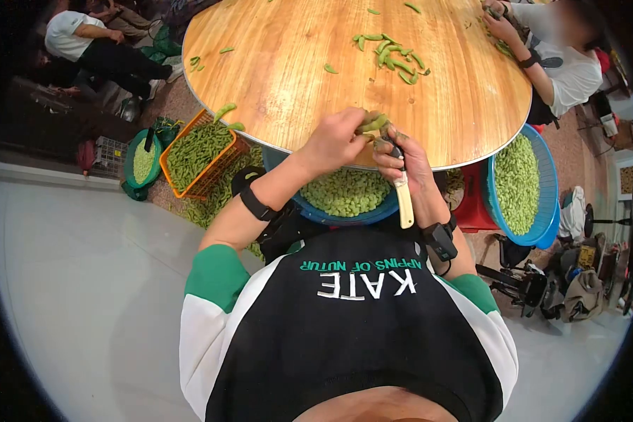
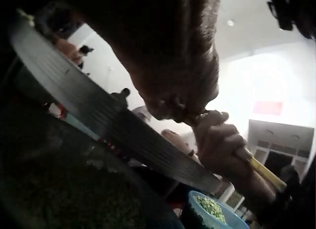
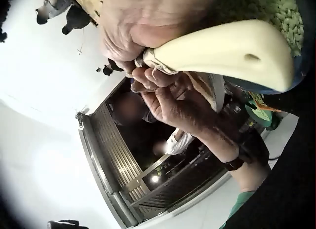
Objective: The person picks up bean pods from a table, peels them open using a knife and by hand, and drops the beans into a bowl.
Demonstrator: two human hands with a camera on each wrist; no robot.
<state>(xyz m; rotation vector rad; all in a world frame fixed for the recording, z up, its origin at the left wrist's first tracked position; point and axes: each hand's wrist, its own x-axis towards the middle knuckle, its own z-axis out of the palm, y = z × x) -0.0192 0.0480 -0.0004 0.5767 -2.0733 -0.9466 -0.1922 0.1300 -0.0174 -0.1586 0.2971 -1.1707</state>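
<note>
Working remotely off three views. The left hand (image 1: 334, 141) is pinching a green pod (image 1: 377, 124) between thumb and fingers, no real gap showing; I can't tell whether a second pod is tucked under it. The right hand (image 1: 413, 163) is curling its fingers round the knife (image 1: 405, 200). Much of the pale handle is sticking out toward the body, so I'm judging the grip to be a choked-up one, for fine control near the tip. The blade is hiding among the fingers; I can't say whether it's touching the pod.

Why here: the pod is sitting between both hands, by the near edge of the table (image 1: 281, 77), with the basin (image 1: 316, 216) of loose beans (image 1: 346, 191) lying below. I'm guessing that's for a short drop. Spare pods (image 1: 397, 56) are lying farther up the tabletop, and a crate (image 1: 169, 169) of more is standing on the floor to the left, likely as stock. A blue tub (image 1: 550, 186) of beans is standing to the right, beside the table.

Pose: both forearms are slanting inward from the sides, the fingertips nearly meeting. The left wrist is arching over the pod, back of the hand upward; the right fist is turning its fingers inward, facing the left. The left wrist view is too dark for me to read finger detail.
</note>
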